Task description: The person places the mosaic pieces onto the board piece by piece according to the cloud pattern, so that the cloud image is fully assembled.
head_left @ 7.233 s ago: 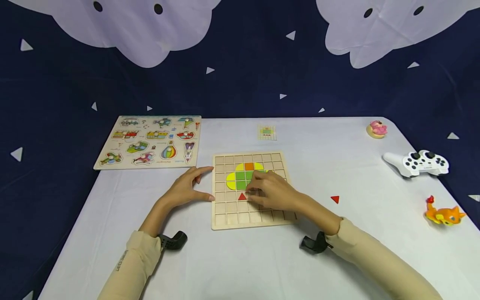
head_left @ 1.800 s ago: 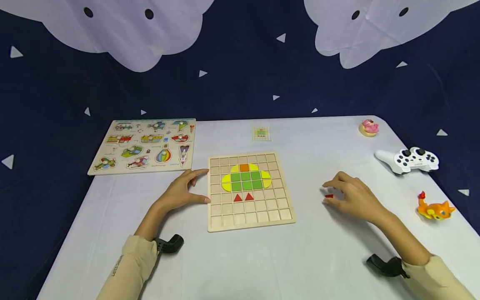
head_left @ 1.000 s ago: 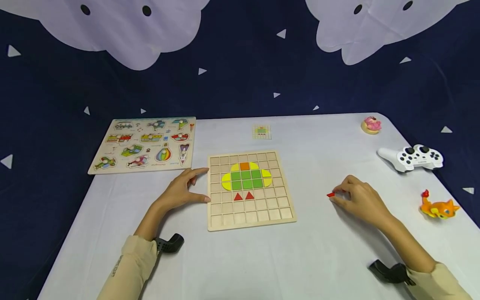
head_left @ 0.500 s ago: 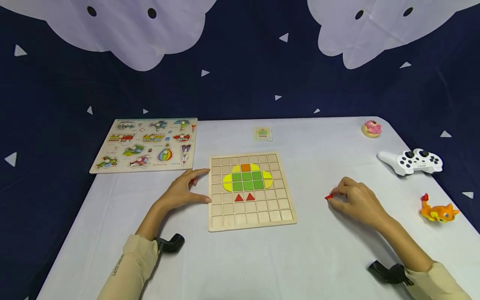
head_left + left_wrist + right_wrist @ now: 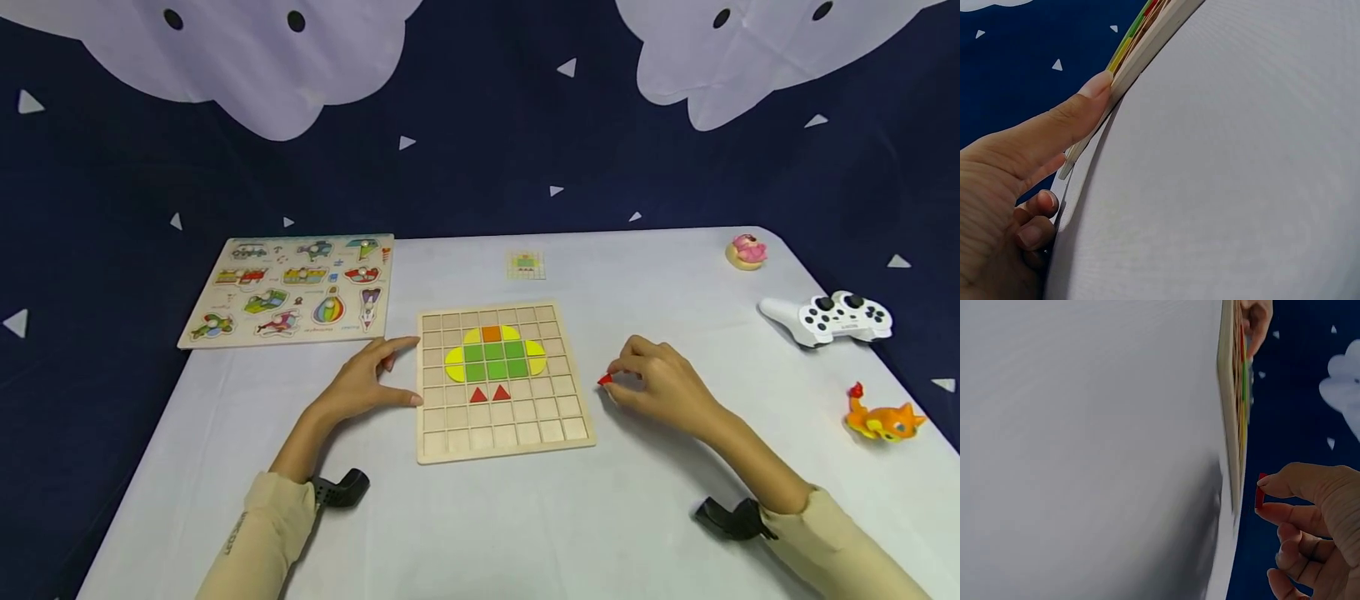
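Note:
Between right thumb and index finger, my right hand (image 5: 663, 387) pinches a small red triangle tile (image 5: 604, 379). It is just right of the wooden grid board (image 5: 525, 425); in the right wrist view the tile (image 5: 1260, 491) shows edge-on. Set in the board are green squares (image 5: 495, 352), an orange square (image 5: 491, 334), yellow rounded pieces (image 5: 455, 364) and two red triangles (image 5: 501, 393) side by side below them. My left hand (image 5: 363, 379) rests at the board's left edge, its straight thumb and index finger spread apart and touching that edge.
A picture puzzle board (image 5: 288, 292) with vehicle pieces lies at the back left. Behind the grid board is a small pattern card (image 5: 526, 265). Along the right side are a pink figurine (image 5: 747, 251), a white game controller (image 5: 828, 318) and an orange toy (image 5: 887, 419).
A second red triangle now sits in the board beside the first. My right hand has picked the remaining triangle off the table and carried it left toward the board. The left hand stays put.

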`<state>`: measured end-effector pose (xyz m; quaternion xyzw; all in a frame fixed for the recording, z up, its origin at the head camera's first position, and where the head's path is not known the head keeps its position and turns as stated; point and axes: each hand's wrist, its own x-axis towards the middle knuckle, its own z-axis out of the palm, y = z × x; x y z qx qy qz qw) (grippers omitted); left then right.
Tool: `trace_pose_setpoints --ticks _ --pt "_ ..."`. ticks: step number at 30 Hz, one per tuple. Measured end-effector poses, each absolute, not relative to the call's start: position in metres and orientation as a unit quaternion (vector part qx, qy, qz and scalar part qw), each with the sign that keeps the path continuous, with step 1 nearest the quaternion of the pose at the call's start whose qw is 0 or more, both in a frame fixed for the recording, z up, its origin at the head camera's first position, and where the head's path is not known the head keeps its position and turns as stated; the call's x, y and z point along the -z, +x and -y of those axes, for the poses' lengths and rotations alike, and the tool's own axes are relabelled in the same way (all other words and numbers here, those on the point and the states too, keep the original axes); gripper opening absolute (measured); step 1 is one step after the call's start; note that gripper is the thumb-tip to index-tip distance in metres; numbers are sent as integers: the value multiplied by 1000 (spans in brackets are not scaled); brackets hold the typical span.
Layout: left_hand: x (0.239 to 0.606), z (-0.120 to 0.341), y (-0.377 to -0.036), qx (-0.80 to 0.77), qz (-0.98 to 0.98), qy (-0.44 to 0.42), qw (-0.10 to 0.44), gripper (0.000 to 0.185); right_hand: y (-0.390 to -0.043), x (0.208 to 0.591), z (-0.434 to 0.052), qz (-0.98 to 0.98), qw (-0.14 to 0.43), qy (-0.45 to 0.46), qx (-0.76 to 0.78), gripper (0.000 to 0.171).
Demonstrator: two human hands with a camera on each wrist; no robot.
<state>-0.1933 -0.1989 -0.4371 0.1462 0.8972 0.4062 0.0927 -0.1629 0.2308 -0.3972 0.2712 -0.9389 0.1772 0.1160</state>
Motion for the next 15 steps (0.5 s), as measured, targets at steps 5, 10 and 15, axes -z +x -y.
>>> trace_pose_setpoints --ticks 5,10,15 --pt "436 198 -195 -401 -899 150 90 90 -171 395 -202 925 102 317 -182 15" --pt "435 198 -195 -399 -900 148 91 90 -178 396 -175 912 80 360 -181 14" --pt "436 199 -194 -399 -901 146 93 90 -183 397 -154 901 62 389 -180 15"
